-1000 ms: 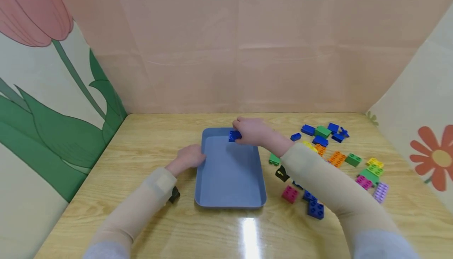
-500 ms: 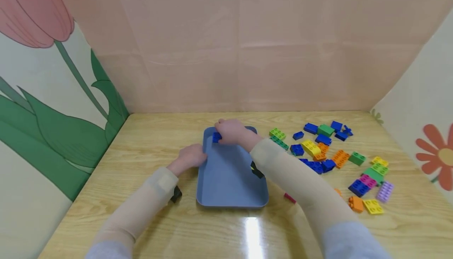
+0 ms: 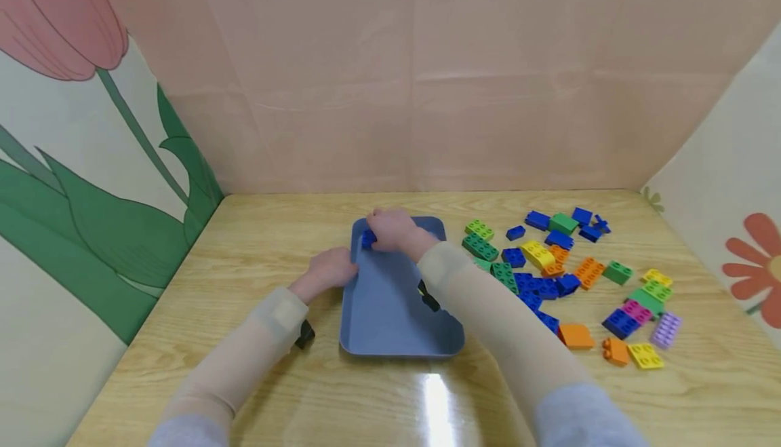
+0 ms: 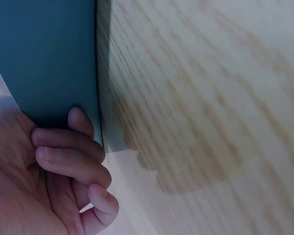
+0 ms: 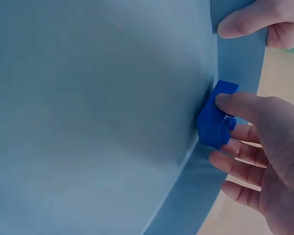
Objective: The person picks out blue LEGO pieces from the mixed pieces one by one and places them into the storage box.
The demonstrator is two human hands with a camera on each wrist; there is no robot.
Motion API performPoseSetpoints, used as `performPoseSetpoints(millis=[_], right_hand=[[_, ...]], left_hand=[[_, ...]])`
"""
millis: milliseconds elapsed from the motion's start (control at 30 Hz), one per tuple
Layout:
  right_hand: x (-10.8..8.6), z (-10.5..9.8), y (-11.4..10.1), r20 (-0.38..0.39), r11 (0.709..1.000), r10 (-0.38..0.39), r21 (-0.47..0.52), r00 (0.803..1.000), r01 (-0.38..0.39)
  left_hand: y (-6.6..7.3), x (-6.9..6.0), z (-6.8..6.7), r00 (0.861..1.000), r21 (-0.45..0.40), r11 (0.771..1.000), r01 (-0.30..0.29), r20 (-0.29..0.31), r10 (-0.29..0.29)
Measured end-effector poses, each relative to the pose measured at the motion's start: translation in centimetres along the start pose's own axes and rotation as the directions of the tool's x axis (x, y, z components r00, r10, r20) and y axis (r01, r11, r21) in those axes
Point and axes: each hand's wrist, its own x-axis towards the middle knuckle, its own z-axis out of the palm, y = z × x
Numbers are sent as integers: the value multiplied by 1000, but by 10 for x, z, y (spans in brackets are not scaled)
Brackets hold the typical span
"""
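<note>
A shallow blue-grey tray [image 3: 390, 318] lies on the wooden table. My left hand [image 3: 331, 268] grips its left side; in the right wrist view the thumb [image 5: 242, 23] presses inside the wall, and in the left wrist view curled fingers [image 4: 71, 164] lie against the outside. Over the tray's far left corner, my right hand [image 3: 395, 230] pinches a blue toy building brick [image 5: 214, 115] between thumb and fingers. The brick is tilted, its studs toward the fingers, and sits low by the tray wall. Whether it touches the floor I cannot tell.
Right of the tray several loose building bricks are spread, among them a dark green brick [image 3: 480, 247], a yellow one [image 3: 537, 254], an orange one [image 3: 589, 273] and a lilac one [image 3: 666, 330]. My right forearm crosses the tray's near right part. A pink-beige wall [image 3: 390, 94] stands behind.
My right hand has moved left across the tray's far end with the blue brick, into the far left corner, and lowered a little. My left hand has stayed on the tray's side.
</note>
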Motion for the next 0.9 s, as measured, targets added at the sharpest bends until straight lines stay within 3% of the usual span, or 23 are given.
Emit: performPoseSetpoints(millis=[600,900], right_hand=[[1,7,4,18,999,-1,53,1000,0],[-7,1,17,12,997,29,74,1000,-30]], left_hand=[[3,0,-2,1000,-8,1000,3,21,-3],[3,-1,-1,1000,-6,1000,7,-6,-7]])
